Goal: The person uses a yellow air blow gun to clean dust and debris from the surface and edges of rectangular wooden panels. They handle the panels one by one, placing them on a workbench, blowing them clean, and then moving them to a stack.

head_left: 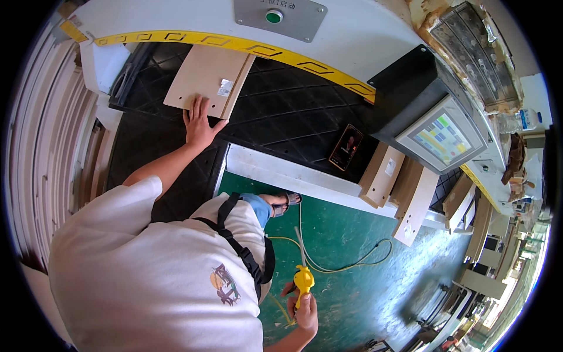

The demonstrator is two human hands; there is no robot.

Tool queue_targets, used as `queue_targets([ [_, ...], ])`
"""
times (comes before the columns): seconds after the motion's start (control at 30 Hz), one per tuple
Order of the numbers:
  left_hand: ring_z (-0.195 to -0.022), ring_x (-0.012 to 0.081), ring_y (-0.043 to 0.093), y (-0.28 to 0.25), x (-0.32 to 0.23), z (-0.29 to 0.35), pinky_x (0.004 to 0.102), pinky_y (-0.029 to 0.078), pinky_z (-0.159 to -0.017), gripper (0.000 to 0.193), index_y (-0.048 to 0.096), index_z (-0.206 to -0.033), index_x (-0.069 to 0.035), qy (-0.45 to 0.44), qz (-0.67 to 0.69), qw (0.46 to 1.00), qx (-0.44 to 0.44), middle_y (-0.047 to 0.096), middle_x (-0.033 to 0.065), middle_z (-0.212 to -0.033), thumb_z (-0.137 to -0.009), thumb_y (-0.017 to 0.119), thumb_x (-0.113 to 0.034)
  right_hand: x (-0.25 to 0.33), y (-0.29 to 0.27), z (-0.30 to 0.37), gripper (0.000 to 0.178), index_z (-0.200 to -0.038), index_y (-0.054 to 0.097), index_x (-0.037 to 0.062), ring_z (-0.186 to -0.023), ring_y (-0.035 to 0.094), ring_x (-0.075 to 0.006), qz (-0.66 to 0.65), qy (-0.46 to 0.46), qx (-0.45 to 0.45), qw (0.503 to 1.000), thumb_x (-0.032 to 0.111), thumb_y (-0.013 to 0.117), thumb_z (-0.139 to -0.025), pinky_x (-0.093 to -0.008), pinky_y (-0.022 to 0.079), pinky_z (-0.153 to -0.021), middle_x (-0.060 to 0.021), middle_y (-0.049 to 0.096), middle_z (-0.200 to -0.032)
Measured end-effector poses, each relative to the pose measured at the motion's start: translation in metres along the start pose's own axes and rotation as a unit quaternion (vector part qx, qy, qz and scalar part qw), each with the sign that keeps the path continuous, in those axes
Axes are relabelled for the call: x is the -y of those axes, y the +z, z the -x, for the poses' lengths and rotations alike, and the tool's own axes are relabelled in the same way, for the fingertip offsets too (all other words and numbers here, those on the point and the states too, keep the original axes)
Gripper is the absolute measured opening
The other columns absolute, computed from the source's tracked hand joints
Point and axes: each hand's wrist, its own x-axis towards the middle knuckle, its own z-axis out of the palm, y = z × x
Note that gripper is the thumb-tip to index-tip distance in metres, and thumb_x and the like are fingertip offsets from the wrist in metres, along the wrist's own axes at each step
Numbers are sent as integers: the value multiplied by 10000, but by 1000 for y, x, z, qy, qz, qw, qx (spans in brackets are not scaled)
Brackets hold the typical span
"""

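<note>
My left hand point(201, 125) lies with fingers apart on the near end of a light wood-coloured panel point(202, 76). The panel has a white label and small dark holes near its end, and it rests on the black work surface point(281, 111). Held low over the green floor is a yellow air blow gun point(303, 280), gripped in my right hand point(305, 314). Its long thin metal nozzle points away from me, toward the machine. A yellowish hose point(349, 265) loops across the floor beside it.
A phone point(346, 147) lies on the black surface, left of a tilted touchscreen point(444, 135) on a dark box. Several board stacks point(415, 208) jut over the right edge. Above the yellow strip point(258, 48) is a green button point(274, 16). Long boards point(44, 129) stand at left.
</note>
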Motion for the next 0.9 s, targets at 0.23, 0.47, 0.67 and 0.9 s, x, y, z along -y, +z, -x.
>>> queue_targets([
  [0.23,-1556,359,241,-5,1,3,657,187,-1221,942,360,-1560,-92,-13,-7,1000,10,289,168,-1655,-880,684,-657,2,2,-6,875,-1298,537,-68,-475,447,-62,-11,4,-20,1000,745,379,-1013,-213,292,-437,-111,672,-1019],
  [0.47,-1561,354,233,-5,1,2,659,186,-1221,934,365,-1558,-98,-16,-10,1000,11,283,164,-1658,-879,686,-654,-2,0,-10,855,-1297,539,-60,-508,450,-57,-3,26,39,999,735,398,-1013,-213,306,-448,-108,668,-1049],
  [0.67,-1566,350,220,2,2,2,665,183,-1219,941,360,-1561,-104,-12,-6,1000,10,271,153,-1666,-876,684,-660,-14,2,-11,791,-1303,527,-60,-510,448,-60,-27,12,40,999,677,392,-1049,-213,309,-452,-113,664,-1069],
  [0.9,-1564,347,225,0,3,2,675,189,-1211,937,356,-1562,-103,-11,-8,1000,11,267,154,-1668,-882,674,-664,-16,7,-19,630,-1298,587,-29,-522,415,-28,25,32,59,997,541,399,-1106,-209,331,-470,-20,676,-938],
])
